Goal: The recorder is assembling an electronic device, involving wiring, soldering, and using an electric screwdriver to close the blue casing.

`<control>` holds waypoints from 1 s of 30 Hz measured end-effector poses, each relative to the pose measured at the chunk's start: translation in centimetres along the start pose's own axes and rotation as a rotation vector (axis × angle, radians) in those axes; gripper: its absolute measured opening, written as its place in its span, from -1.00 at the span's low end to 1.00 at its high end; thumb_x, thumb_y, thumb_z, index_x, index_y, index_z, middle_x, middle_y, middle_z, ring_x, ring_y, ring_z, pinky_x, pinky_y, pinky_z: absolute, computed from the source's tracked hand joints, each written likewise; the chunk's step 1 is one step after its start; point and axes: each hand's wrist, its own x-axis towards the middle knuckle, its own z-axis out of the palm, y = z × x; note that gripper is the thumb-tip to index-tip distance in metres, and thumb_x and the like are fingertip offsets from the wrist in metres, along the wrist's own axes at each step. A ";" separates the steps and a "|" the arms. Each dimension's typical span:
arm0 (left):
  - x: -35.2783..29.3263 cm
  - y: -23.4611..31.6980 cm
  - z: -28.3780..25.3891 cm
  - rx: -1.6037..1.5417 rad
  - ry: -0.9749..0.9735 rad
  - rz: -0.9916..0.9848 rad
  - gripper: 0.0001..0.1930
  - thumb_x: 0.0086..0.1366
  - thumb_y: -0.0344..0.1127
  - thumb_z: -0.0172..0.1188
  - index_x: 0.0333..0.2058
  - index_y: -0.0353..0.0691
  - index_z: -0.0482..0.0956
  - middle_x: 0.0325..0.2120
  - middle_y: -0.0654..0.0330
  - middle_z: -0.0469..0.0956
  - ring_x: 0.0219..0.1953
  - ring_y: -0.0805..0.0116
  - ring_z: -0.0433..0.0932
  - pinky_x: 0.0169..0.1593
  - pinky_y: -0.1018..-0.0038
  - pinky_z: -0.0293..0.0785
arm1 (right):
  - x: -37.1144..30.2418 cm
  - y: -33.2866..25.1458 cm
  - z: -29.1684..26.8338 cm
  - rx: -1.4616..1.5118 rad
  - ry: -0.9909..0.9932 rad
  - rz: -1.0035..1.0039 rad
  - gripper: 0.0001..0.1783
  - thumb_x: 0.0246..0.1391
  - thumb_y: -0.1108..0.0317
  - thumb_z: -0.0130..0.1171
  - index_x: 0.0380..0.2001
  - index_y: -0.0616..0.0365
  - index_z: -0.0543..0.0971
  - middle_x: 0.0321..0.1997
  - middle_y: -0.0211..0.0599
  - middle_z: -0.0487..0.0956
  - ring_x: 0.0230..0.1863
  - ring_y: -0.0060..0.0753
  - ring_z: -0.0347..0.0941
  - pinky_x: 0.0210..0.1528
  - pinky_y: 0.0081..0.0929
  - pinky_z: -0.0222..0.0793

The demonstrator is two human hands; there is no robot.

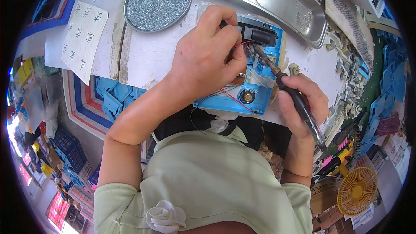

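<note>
A blue plastic casing [263, 104] lies on the white work surface in front of me, its inside facing up. It holds a black rectangular part [260, 36], a small round speaker [247, 96] and thin coloured wires [234, 98]. Over the casing's left side, my left hand [206, 54] is closed with fingertips pinched together beside a red wire; what they grip is hidden. My right hand [310, 99] grips a soldering iron [300, 102] by its dark handle. The iron's tip reaches among the wires just below the black part, near my left fingertips.
A round tray [158, 2] of small metal pieces stands at the far left of the casing. Behind it is a compartmented steel tray [318, 26]. A handwritten paper sheet [84, 39] lies left. Small grey pieces [344, 82] heap along the right. A yellow fan [357, 190] is lower right.
</note>
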 end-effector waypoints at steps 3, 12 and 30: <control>-0.1 -0.2 0.1 0.006 0.000 0.010 -0.85 -0.02 -0.51 0.31 -0.45 -0.27 0.51 -0.20 0.13 0.46 -0.43 0.20 0.57 -0.39 0.34 0.52 | -0.5 0.0 -0.2 0.020 -0.009 -0.014 -0.68 -0.06 0.50 0.45 -0.18 0.25 0.65 -0.57 -0.30 0.54 -0.60 -0.40 0.40 -0.53 -0.51 0.23; -0.1 0.0 -0.1 0.004 -0.013 -0.008 -0.85 0.01 -0.49 0.32 -0.44 -0.25 0.52 -0.19 0.12 0.46 -0.42 0.23 0.58 -0.38 0.36 0.53 | -1.5 -0.5 -0.8 0.025 0.023 -0.059 -0.70 -0.07 0.54 0.42 -0.21 0.30 0.61 -0.57 -0.27 0.54 -0.63 -0.40 0.38 -0.57 -0.50 0.21; -0.1 3.1 -0.7 -0.054 -0.478 0.138 -0.71 0.06 -0.45 0.43 -0.20 -0.18 0.62 -0.27 0.19 0.52 -0.33 0.17 0.59 -0.32 0.35 0.55 | -5.1 -0.3 -3.8 0.079 0.213 0.062 -0.64 0.03 0.54 0.36 -0.07 0.35 0.56 -0.51 -0.31 0.46 -0.54 -0.54 0.29 -0.47 -0.60 0.13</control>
